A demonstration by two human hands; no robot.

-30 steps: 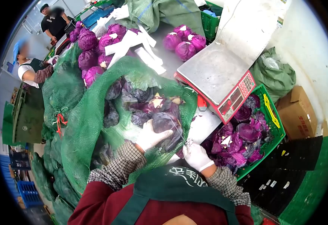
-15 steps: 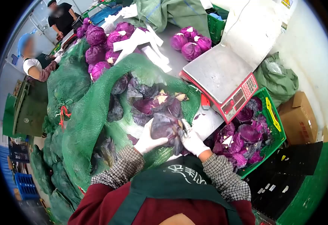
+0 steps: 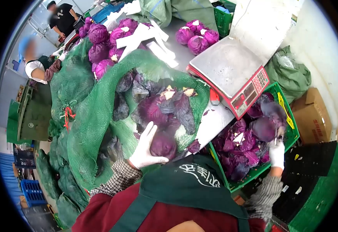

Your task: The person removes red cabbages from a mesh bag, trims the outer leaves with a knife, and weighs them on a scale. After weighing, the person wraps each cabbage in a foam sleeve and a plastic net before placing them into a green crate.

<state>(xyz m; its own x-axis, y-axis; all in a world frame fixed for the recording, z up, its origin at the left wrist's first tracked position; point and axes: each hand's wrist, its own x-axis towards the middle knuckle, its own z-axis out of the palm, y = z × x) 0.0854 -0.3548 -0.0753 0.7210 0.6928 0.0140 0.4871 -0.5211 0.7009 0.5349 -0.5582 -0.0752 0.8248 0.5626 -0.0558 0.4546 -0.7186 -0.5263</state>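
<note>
My left hand (image 3: pixel 145 149), in a white glove, has its fingers spread against the side of a purple cabbage (image 3: pixel 163 145) at the near edge of an open green mesh bag (image 3: pixel 95 112). Behind it in the bag lie more cabbages and dark loose leaves (image 3: pixel 186 116). Over the green crate (image 3: pixel 231 186) at the right, my gloved right hand (image 3: pixel 277 152) is closed at the lower end of dark outer leaves (image 3: pixel 279 116), which are blurred. Purple leaves (image 3: pixel 242 152) fill much of this crate.
A scale (image 3: pixel 229 69) stands right of the bag, with a red-handled tool (image 3: pixel 214 97) beside it. Trimmed cabbages (image 3: pixel 197 36) and white foam strips (image 3: pixel 140 36) lie farther back. Two people (image 3: pixel 63 19) are at the upper left. A cardboard box (image 3: pixel 316 118) stands at the right.
My right hand has moved right from the cabbage to above the crate, with dark leaves. My left hand stays at the cabbage, which now shows a smoother purple surface and sits slightly lower.
</note>
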